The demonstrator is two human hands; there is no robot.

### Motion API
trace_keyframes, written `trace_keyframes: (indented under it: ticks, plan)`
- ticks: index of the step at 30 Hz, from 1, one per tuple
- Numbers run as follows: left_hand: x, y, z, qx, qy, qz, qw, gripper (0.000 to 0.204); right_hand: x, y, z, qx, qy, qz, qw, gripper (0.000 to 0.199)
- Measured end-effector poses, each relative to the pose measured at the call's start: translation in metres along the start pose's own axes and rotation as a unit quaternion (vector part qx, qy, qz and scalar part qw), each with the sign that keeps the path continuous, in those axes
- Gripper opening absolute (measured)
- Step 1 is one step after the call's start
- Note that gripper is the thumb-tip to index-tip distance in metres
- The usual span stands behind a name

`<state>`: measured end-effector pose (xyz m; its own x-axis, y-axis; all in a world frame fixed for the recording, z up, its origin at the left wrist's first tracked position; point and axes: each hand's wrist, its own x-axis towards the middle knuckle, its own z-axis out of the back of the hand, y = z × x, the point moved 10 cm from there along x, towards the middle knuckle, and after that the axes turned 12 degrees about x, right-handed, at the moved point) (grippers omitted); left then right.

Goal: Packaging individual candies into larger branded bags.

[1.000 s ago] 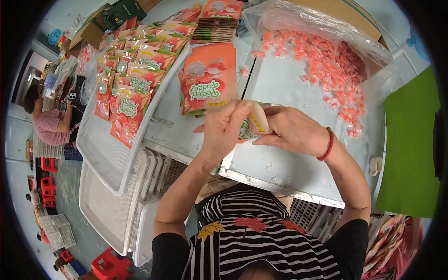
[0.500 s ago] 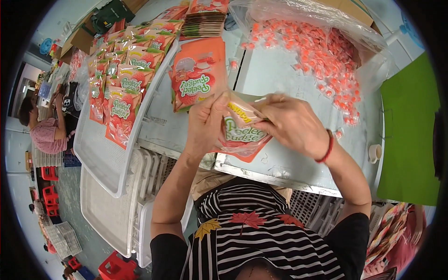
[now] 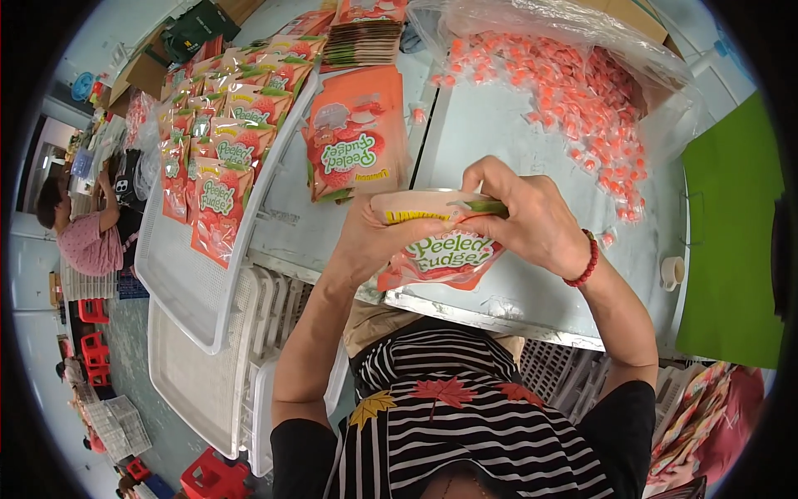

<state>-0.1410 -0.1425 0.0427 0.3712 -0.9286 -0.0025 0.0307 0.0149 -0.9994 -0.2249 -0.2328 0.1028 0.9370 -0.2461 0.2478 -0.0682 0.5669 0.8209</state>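
Above the near edge of a pale grey table [image 3: 532, 150], a person holds an orange stand-up candy pouch [image 3: 440, 254] in both bare hands, just in front of their chest. The left hand [image 3: 370, 241] wraps around the pouch's left side, fingers curled over its top edge. The right hand [image 3: 528, 220], with a red bead bracelet [image 3: 584, 264] at the wrist, pinches the pouch's top edge on the right, thumb and fingers pressed together on the green strip there. The pouch is tilted, its printed front facing the camera and its mouth turned away from the person.

Just beyond the hands, a small stack of flat empty pouches [image 3: 356, 137] of the same kind lies on the table. Farther back stands a taller pile of flat pouches [image 3: 364, 37]. To the right, a heap of small pink-and-white wrapped candies [image 3: 573, 91] spills across the table from a clear plastic bag [image 3: 582, 41].

To the left, a white plastic tray [image 3: 179, 283] tilts off the table's side, carrying overlapping rows of filled pouches [image 3: 220, 158]. More white trays [image 3: 199, 382] are stacked below it. Far left, another person in a pink top [image 3: 87, 237] works at a separate spot, near red stools [image 3: 91, 333] on the floor. A green panel [image 3: 731, 249] stands to the right, with a roll of tape [image 3: 671, 270] just beside it. The person wears a black-and-white striped top with leaf patches [image 3: 449, 391].
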Motion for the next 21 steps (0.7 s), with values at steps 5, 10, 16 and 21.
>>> trace_keyframes:
  ticks: [5,10,16,21]
  plan:
    - [-0.005,0.007,0.006,0.063,-0.038,0.000,0.997,0.021,0.001,-0.003,0.006,-0.008,0.008,-0.027,1.000,0.036]
    - [-0.003,0.008,0.013,0.083,-0.077,-0.020,0.993,0.014,0.004,0.004,0.010,-0.030,0.015,-0.004,0.999,0.034]
    - [-0.001,0.004,0.019,0.115,-0.068,-0.032,0.991,0.012,0.007,-0.002,-0.009,-0.055,0.146,0.018,0.988,0.019]
    - [-0.012,0.020,0.038,0.117,-0.082,0.042,0.989,0.015,0.010,0.006,-0.016,-0.081,0.131,0.009,0.988,0.019]
